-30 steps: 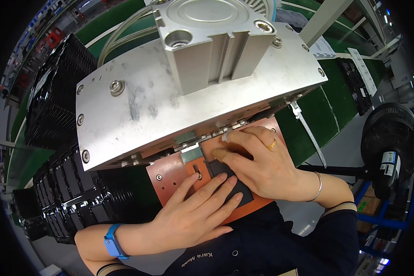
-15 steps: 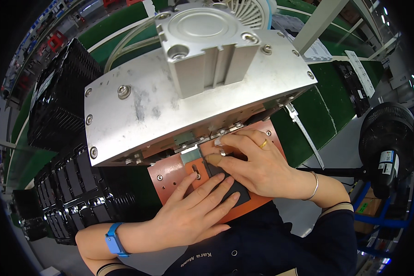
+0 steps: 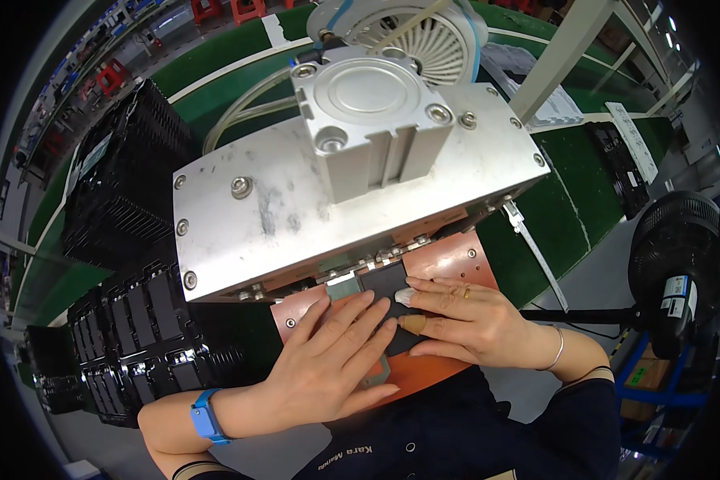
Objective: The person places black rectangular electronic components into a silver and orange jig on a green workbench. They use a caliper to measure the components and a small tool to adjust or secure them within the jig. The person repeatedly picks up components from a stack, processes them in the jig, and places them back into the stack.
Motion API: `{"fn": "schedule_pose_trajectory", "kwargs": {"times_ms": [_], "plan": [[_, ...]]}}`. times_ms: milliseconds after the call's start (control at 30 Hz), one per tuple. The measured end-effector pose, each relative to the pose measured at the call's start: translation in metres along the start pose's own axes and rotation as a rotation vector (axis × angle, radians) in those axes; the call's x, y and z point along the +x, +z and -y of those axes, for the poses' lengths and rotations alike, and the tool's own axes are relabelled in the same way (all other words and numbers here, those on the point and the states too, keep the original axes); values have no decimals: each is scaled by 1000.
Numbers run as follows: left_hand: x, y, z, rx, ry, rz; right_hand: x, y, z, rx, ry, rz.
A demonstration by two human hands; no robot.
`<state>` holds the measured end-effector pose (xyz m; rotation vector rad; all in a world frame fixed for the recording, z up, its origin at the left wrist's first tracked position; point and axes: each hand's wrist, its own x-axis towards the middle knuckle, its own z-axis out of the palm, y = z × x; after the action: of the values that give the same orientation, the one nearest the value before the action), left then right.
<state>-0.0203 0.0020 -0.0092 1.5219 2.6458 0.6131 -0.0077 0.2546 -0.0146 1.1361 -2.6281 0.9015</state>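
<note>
A flat dark grey rectangular piece (image 3: 386,286) lies on an orange-and-copper fixture plate (image 3: 436,364), its far end close to the front edge of a silver metal press (image 3: 248,216). My left hand (image 3: 328,352) rests spread over the fixture, fingertips on the left side of the dark piece. From the right, my right hand (image 3: 472,328) lays outstretched fingers on the piece's right edge; two fingertips wear coverings. Beside the piece's far left sits a small grey-green metal block (image 3: 344,288). My left fingers and palm hide part of the fixture.
A silver cylinder block (image 3: 376,120) tops the press. Tall stacks of black trays (image 3: 120,176) and trays holding dark rectangular pieces (image 3: 136,320) stand left. A white fan (image 3: 408,40) is behind, a black fan (image 3: 672,264) at right. A white strip tool (image 3: 536,248) hangs beside the press.
My right hand has gone from bent fingers at the dark piece's far end to straighter fingers along its right edge. The piece's far end is now uncovered. The view has shifted slightly.
</note>
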Motion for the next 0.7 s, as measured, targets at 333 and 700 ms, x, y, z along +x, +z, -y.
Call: {"fn": "schedule_pose_trajectory", "kwargs": {"times_ms": [333, 700], "plan": [[0, 1, 2, -63, -14, 40, 7, -3, -5, 6, -8, 25], [-2, 6, 2, -59, -9, 45, 3, -2, -4, 4, 1, 41]]}}
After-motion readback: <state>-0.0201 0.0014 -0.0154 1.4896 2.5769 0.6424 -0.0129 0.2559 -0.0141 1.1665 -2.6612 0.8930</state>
